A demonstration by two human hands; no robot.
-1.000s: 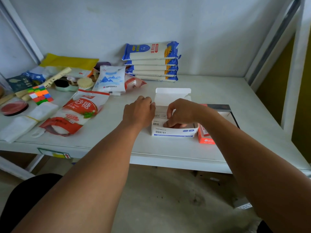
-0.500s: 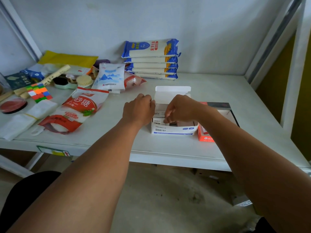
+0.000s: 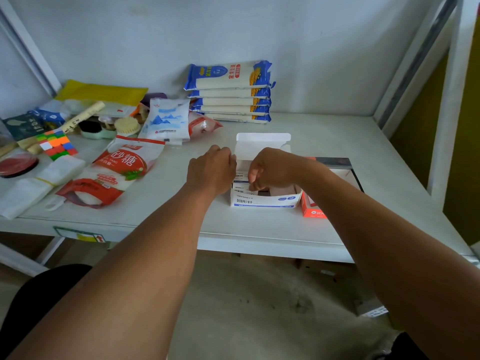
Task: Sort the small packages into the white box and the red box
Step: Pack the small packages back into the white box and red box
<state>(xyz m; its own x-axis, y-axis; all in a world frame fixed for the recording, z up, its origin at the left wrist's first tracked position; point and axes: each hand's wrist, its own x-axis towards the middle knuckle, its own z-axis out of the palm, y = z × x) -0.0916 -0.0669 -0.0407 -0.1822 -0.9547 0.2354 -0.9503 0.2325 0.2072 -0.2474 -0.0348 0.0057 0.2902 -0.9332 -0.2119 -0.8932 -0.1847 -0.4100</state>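
The white box (image 3: 265, 201) sits open at the middle of the shelf, its lid (image 3: 262, 144) standing up at the back. Small white packages (image 3: 240, 176) with blue print stand inside at its left end. My left hand (image 3: 210, 172) is curled against the box's left wall and holds it. My right hand (image 3: 272, 167) reaches into the box from above, its fingertips pinching at a small package there. The red box (image 3: 313, 211) lies right beside the white box, mostly hidden behind my right forearm.
A red and white sugar bag (image 3: 117, 170) lies to the left, with a white pouch (image 3: 166, 120) behind it. A stack of blue noodle packs (image 3: 228, 92) leans at the back wall. A colour cube (image 3: 57, 145) and brushes crowd the far left. A shelf post (image 3: 446, 100) rises at the right.
My right hand has shifted slightly left inside the white box, towards the packages at its left end. My left hand has stayed on the box's left wall.
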